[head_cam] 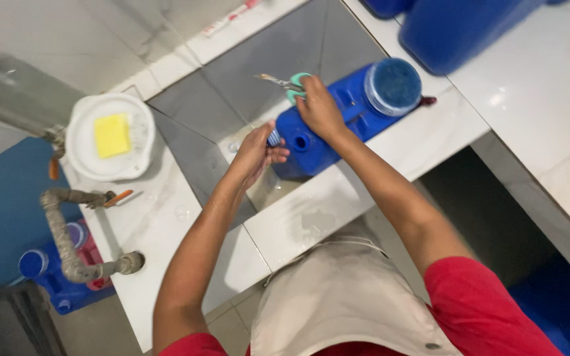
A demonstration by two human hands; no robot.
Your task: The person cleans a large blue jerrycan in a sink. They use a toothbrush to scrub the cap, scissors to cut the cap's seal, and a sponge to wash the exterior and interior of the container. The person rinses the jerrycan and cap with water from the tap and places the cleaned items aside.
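Observation:
A blue plastic jerrycan [338,125] lies on its side across the rim of a grey tiled basin [232,99]. My right hand [318,109] rests on top of the can and holds scissors [285,84] with teal handles, blades pointing left. My left hand [255,151] is at the can's near end, fingers around a small blue ribbed cap [274,137] beside the round spout. The can's wide blue lid [392,87] faces up at its far end.
A white round bowl [110,137] with a yellow sponge [112,135] sits on the white ledge at left. A grey pipe tap [67,231] bends over the ledge. More blue containers [456,26] stand at the top right and another one [54,270] at lower left.

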